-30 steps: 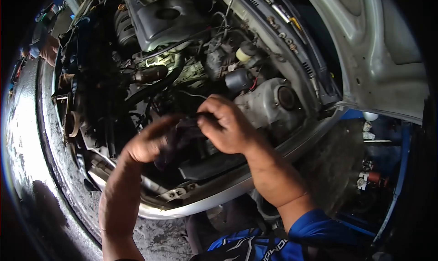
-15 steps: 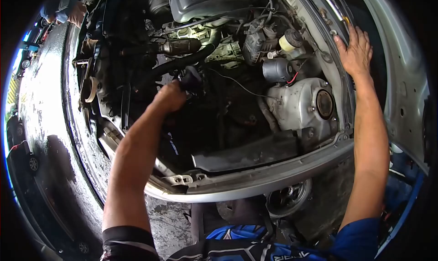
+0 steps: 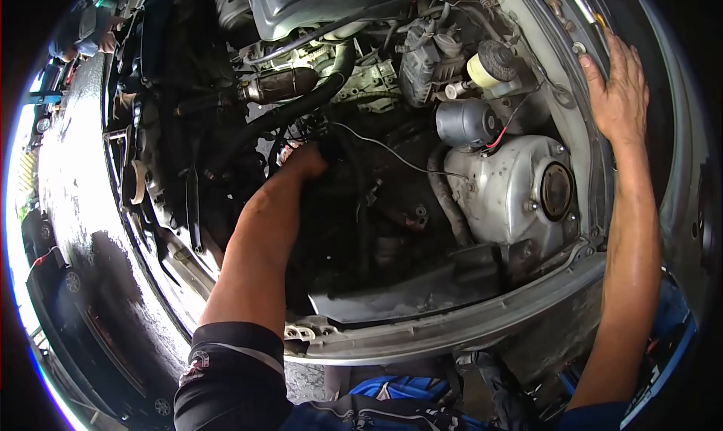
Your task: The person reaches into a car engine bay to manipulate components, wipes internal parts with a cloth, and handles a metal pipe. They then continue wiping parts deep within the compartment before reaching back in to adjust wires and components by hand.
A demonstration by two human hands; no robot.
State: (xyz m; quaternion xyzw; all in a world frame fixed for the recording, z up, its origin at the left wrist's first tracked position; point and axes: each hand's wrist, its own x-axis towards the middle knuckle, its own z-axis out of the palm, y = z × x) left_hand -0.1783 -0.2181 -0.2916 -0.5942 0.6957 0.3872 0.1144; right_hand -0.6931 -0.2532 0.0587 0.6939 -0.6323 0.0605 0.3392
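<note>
Deep in the engine bay, below a thick black hose [image 3: 301, 108], is my left hand [image 3: 305, 161]. Its fingers are hidden in shadow, and whatever they hold cannot be made out. A thin grey wire [image 3: 384, 146] runs from near that hand to the silver strut tower [image 3: 489, 175]. My right hand [image 3: 621, 96] lies spread on the car body's edge at the upper right, with nothing in it. Close to its fingertips is a metal rod [image 3: 578, 1] with a yellow part.
A black plastic cover [image 3: 407, 291] lies along the fender [image 3: 452, 342]. A reservoir with a yellowish body [image 3: 486, 69] and a grey cylinder [image 3: 463, 123] stand near the strut tower. Another person's hands [image 3: 102, 43] and parked dark cars [image 3: 71, 318] show at the left.
My left hand has gone deeper into the bay, and the dark object seen at it before is no longer distinct. The view has shifted; my right hand remains on the body edge.
</note>
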